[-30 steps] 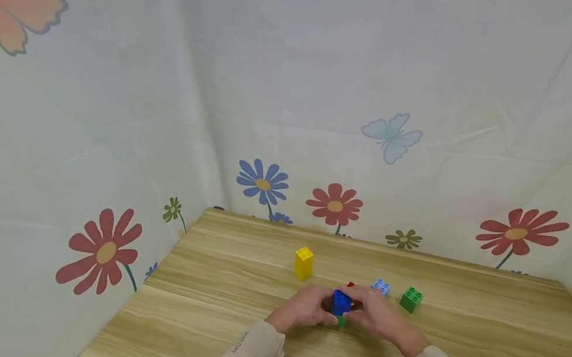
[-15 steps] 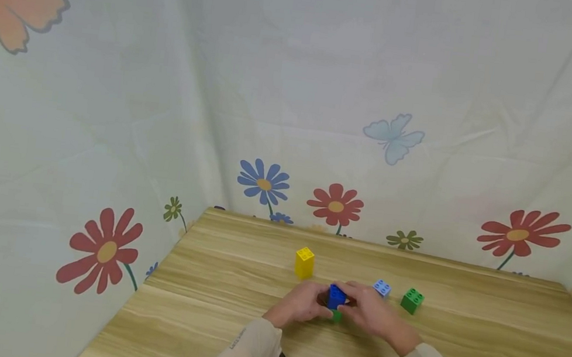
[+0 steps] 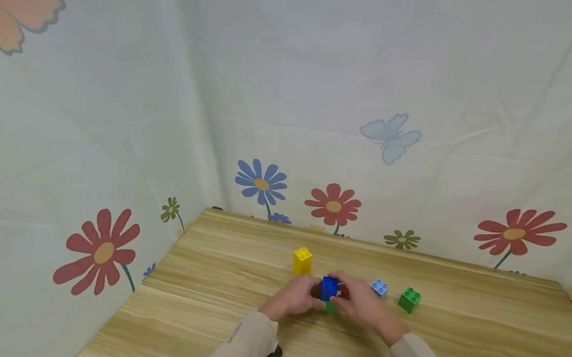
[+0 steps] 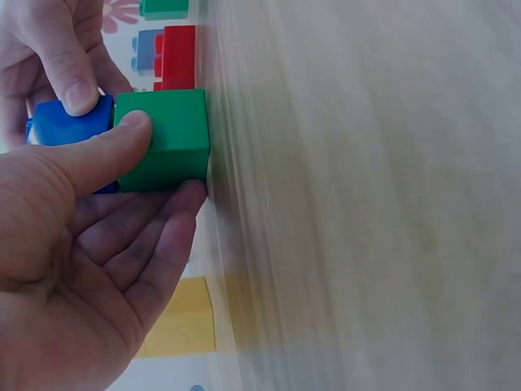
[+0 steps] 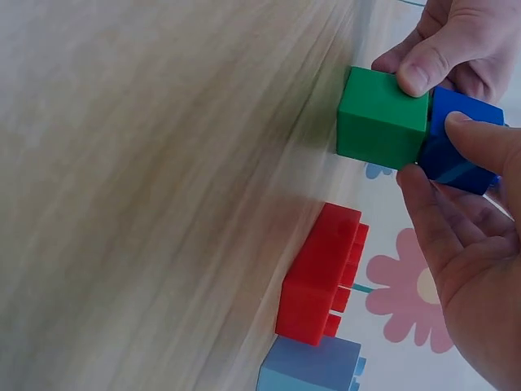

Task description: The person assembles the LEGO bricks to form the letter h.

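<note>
A blue toy brick (image 3: 329, 288) stands on top of a green brick (image 4: 167, 134), a thin dark seam between them. My left hand (image 3: 298, 295) pinches the green one, its thumb on the near face and fingers behind. With thumb and fingers my right hand (image 3: 363, 303) grips the blue brick (image 5: 460, 138). In the head view just a sliver of the green brick (image 3: 329, 307) shows under the blue one. The right wrist view shows the green brick's base close to the tabletop. A red brick (image 5: 319, 277) lies beside the right hand, mostly hidden in the head view.
A tall yellow block (image 3: 302, 261) stands just beyond my left hand. To the right of my right hand are a light blue brick (image 3: 379, 288) and another green brick (image 3: 410, 300). The wooden table (image 3: 484, 342) ends at a flower-printed cloth (image 3: 296, 85) behind.
Both hands have moved left and toward the back of the table together, carrying the blue and green bricks closer to the yellow block. The hold on each brick looks the same.
</note>
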A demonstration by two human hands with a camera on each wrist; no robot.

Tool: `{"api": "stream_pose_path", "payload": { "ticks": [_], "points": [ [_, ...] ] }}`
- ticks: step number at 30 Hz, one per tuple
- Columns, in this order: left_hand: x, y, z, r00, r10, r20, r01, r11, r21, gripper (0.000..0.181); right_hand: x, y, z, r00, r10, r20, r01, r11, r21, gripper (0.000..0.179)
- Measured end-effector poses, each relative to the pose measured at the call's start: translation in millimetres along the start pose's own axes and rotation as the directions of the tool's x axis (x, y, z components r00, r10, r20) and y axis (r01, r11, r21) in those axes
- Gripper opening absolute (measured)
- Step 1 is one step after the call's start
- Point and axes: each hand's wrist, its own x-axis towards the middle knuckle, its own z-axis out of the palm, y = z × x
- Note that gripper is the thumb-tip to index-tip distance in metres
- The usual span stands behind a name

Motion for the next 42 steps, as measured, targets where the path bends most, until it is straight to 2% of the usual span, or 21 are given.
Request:
{"api": "stream_pose_path", "payload": {
  "ticks": [12, 22, 26, 42],
  "points": [
    [-1.3, 0.0, -1.5, 1.000, -0.005, -0.005, 0.005, 1.000, -0.016, 0.032, 3.9, 5.3, 1.3, 0.997, -0.077, -0.017, 0.076, 0.996, -0.043, 0.047],
    [1.2, -0.4, -0.1, 1.000, -0.010, -0.013, 0.010, 0.999, -0.040, 0.031, 8.8, 4.7, -1.0, 0.997, -0.072, 0.000, 0.072, 0.995, -0.071, 0.046],
    [2.7, -0.5, -1.4, 1.000, -0.022, -0.006, 0.022, 0.998, -0.059, 0.031, 9.8, 2.7, -2.6, 0.999, -0.043, 0.008, 0.044, 0.997, -0.056, 0.046],
    [6.9, -0.2, -1.9, 0.997, -0.073, -0.006, 0.072, 0.995, -0.066, 0.033, 15.4, 5.6, 0.6, 0.999, -0.023, -0.024, 0.021, 0.996, -0.089, 0.045]
  ]
}}
